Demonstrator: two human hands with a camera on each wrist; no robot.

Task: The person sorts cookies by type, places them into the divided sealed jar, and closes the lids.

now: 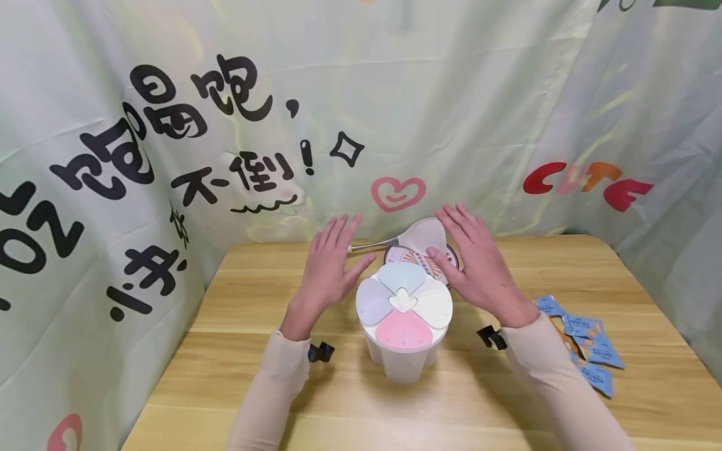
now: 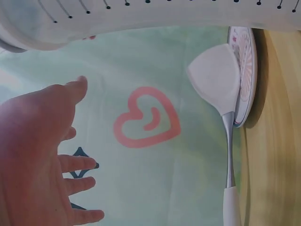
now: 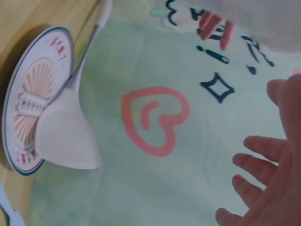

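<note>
A white container [image 1: 405, 366] with a lid of pastel petals [image 1: 403, 332] in blue, lilac, white and pink stands upright between the two hands. My left hand [image 1: 329, 269] hovers at its left with fingers spread and straight, holding nothing; the left wrist view shows the same hand [image 2: 37, 155] beside the container's wall [image 2: 155, 16]. On the other side, my right hand [image 1: 479, 266] is raised with fingers extended and empty, seen also in the right wrist view [image 3: 273, 174]. Neither hand touches the container.
Behind the container, a spatula [image 1: 423, 236] with a white head lies across a round patterned plate [image 1: 395, 255]. Several blue packets [image 1: 600, 351] lie at the right of the wooden table [image 1: 225, 376]. A printed cloth [image 1: 451, 125] hangs behind.
</note>
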